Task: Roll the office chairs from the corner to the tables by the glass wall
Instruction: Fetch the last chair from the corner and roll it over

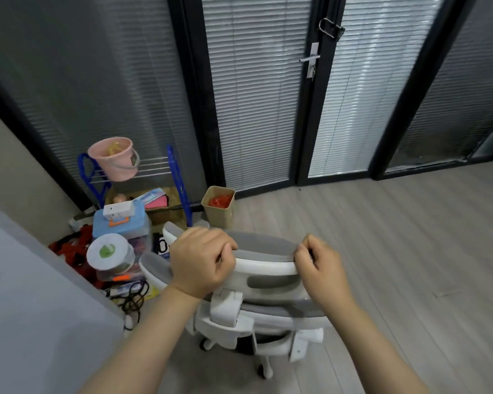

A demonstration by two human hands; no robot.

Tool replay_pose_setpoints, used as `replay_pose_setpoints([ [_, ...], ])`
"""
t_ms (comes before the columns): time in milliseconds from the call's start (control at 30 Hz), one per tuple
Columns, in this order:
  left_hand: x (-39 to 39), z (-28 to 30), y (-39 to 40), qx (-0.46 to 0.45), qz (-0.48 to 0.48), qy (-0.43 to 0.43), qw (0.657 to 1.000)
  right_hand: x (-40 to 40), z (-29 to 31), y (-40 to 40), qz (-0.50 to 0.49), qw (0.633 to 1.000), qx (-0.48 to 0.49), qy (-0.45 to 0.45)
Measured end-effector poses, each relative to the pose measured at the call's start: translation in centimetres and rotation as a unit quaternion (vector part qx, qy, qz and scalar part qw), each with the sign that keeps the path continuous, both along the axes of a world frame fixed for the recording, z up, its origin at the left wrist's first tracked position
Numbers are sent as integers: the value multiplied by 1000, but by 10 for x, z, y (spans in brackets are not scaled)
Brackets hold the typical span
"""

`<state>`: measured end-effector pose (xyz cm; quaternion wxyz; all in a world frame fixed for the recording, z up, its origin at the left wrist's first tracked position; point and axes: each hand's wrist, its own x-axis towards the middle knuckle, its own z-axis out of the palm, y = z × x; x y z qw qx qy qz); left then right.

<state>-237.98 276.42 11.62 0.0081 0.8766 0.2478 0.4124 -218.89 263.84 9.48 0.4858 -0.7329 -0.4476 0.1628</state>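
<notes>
Hands (202,258) on chair (264,264), open floor (396,237) rightward

Bare forearms and hands (202,260), sleeveless.

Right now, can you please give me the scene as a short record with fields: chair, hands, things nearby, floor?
chair: white and grey office chair, seen from behind
left hand: left hand grips the headrest at its left end
right hand: right hand grips its right end
nearby: tan bin beyond the chair; pink bucket on a blue rack
floor: pale wood planks
</notes>
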Motion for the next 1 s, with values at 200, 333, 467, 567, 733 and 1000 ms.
replay_pose_setpoints([
  [200,69,-4,-88,21,-66,-1,998,59,-7,-89,-100,994,37,8],
  [333,118,-6,-147,30,-107,-3,994,101,-12,-155,-165,984,59,15],
  [467,165,-8,-207,49,-158,-2,986,137,-12,-226,-218,974,63,21],
  [567,199,-9,-251,48,-191,-12,980,158,-11,-281,-248,966,67,30],
  [733,252,-13,-317,52,-265,-19,963,191,-12,-367,-305,948,76,42],
  [1000,343,-13,-403,48,-380,-38,923,222,-12,-477,-439,889,125,35],
])
